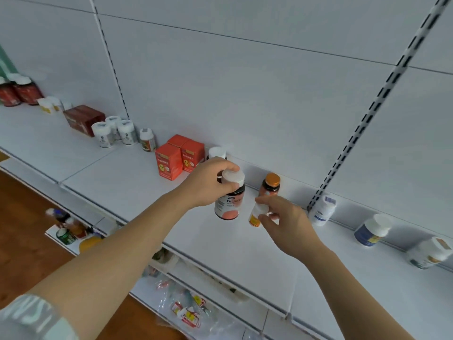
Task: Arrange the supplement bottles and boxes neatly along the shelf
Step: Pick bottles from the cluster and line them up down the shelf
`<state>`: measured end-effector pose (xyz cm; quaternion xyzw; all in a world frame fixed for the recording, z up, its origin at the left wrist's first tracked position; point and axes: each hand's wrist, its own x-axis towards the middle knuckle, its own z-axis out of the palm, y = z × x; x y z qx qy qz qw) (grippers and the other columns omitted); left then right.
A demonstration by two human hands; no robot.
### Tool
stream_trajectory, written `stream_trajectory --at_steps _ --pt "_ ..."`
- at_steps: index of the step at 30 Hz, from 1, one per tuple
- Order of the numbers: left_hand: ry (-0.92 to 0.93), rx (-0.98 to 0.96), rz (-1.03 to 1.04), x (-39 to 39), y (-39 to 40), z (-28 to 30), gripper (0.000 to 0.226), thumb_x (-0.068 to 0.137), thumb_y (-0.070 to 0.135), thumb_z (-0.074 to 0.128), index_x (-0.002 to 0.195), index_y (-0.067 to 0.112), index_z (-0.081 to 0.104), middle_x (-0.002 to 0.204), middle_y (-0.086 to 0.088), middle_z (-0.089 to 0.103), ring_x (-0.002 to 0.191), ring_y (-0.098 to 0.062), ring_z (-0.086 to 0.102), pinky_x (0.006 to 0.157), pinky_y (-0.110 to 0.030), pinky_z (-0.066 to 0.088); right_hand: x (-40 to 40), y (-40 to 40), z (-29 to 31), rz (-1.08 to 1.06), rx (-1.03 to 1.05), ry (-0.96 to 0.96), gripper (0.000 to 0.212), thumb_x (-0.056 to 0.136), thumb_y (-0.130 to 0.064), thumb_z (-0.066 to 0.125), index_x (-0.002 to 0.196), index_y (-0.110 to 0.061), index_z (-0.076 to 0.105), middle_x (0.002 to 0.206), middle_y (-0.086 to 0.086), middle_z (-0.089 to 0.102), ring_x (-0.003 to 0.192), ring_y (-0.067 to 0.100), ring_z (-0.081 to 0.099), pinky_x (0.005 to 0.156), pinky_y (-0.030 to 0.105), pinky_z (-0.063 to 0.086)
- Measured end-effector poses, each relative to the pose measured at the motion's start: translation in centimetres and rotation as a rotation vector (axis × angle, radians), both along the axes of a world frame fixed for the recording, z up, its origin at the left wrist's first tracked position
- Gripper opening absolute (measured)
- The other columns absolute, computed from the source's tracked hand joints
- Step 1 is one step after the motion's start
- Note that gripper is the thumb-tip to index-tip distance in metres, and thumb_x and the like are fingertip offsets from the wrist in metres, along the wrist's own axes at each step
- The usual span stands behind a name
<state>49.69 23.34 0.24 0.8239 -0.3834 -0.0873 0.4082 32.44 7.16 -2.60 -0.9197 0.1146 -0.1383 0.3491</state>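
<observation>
My left hand [207,182] grips the white cap of a dark bottle [229,202] with a pink label, held just above the white shelf [137,185]. My right hand [286,222] pinches a small white bottle with a yellow label [256,215], tilted, just right of the dark one. Behind them an orange-capped bottle [270,185] stands at the back wall. Orange boxes [180,159] stand to the left, with a white-capped bottle [217,153] partly hidden behind my left hand.
Further left stand white jars [115,131], a dark red box [83,120] and red bottles [20,92]. To the right are a white bottle [322,211], a blue bottle [371,230] and a pale bottle [429,252]. A lower shelf [186,312] holds packets.
</observation>
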Motion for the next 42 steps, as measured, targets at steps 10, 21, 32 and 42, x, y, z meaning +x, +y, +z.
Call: stream_trajectory --at_steps 10,21,32,42 --pt "-0.288 0.168 -0.098 7.4 -5.9 0.3 0.041 0.077 0.030 0.079 0.114 0.022 0.067 0.118 0.005 0.066 0.112 -0.017 0.054 0.094 -0.033 0.044 4.7 -2.0 -1.5 -0.047 -0.067 0.042 0.033 0.089 -0.013 0.065 0.118 -0.029 0.066 0.107 -0.023 0.059 0.084 -0.015 0.052 0.073 0.002 0.040" --pt "-0.522 0.203 -0.269 12.8 -6.7 -2.8 0.038 0.079 0.043 0.073 0.113 0.027 0.065 0.118 0.011 0.065 0.119 -0.014 0.050 0.100 -0.034 0.032 8.3 0.9 -2.4 -0.221 -0.170 0.063 0.036 0.086 -0.009 0.068 0.119 -0.024 0.066 0.112 -0.016 0.064 0.084 -0.001 0.053 0.072 0.001 0.035" --pt "-0.705 0.083 -0.375 13.5 -6.6 -4.2 0.027 0.075 0.032 0.078 0.096 0.015 0.071 0.102 -0.001 0.062 0.098 -0.028 0.059 0.088 -0.040 0.041 8.0 3.4 -2.9 -0.334 -0.206 0.065 0.037 0.084 -0.005 0.068 0.117 -0.021 0.068 0.111 -0.012 0.065 0.080 0.004 0.053 0.073 0.008 0.036" --pt "-0.608 0.172 -0.378 13.2 -6.3 -3.4 0.037 0.085 0.037 0.067 0.116 0.017 0.061 0.118 0.002 0.060 0.115 -0.022 0.052 0.096 -0.036 0.036 6.9 4.0 -1.4 -0.379 -0.223 0.031 0.035 0.086 -0.010 0.069 0.119 -0.023 0.067 0.104 -0.013 0.066 0.080 0.014 0.060 0.075 0.025 0.049"
